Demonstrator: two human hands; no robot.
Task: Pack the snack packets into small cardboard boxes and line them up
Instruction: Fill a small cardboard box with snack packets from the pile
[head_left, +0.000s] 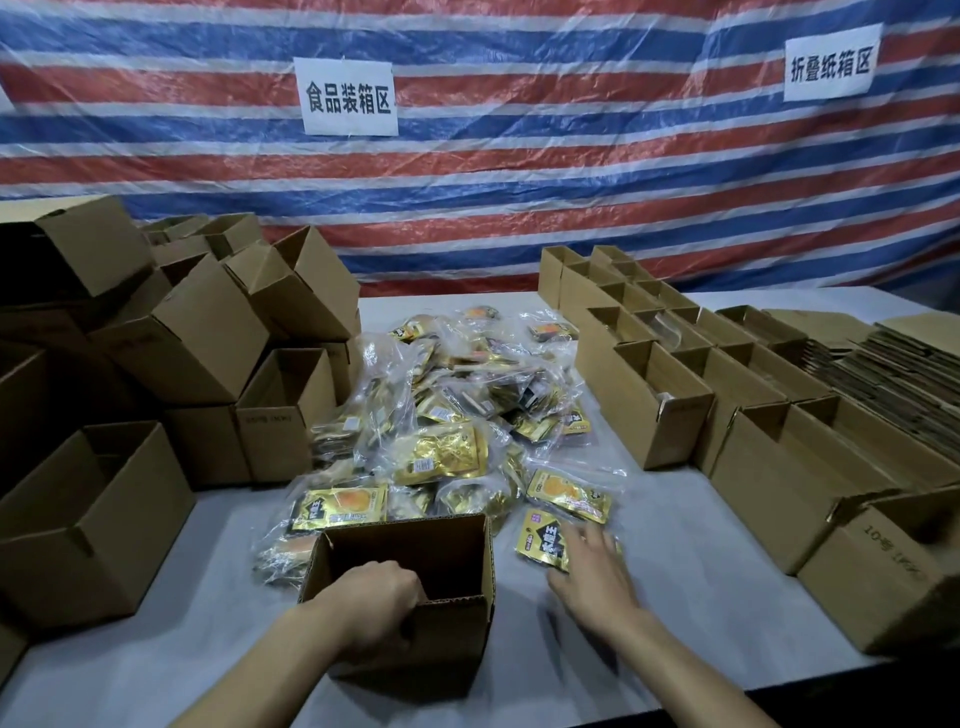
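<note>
Worktop (701, 545), pale grey. One open box (452, 649) is set at the near edge, centre. A heap of snack packets (457, 410), gold and black, many in clear bags, is spread across the middle. Empty boxes (208, 332) are stacked on the left side, some tilted. Upright boxes (675, 400) are lined in rows along the right side. Flattened cartons (909, 364) are laid beyond them.

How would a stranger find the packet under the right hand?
Start at the heap of gold snack packets. Right of the open brown cardboard box at its near edge lies a gold and black packet. Only this one lies under the right hand.
</note>
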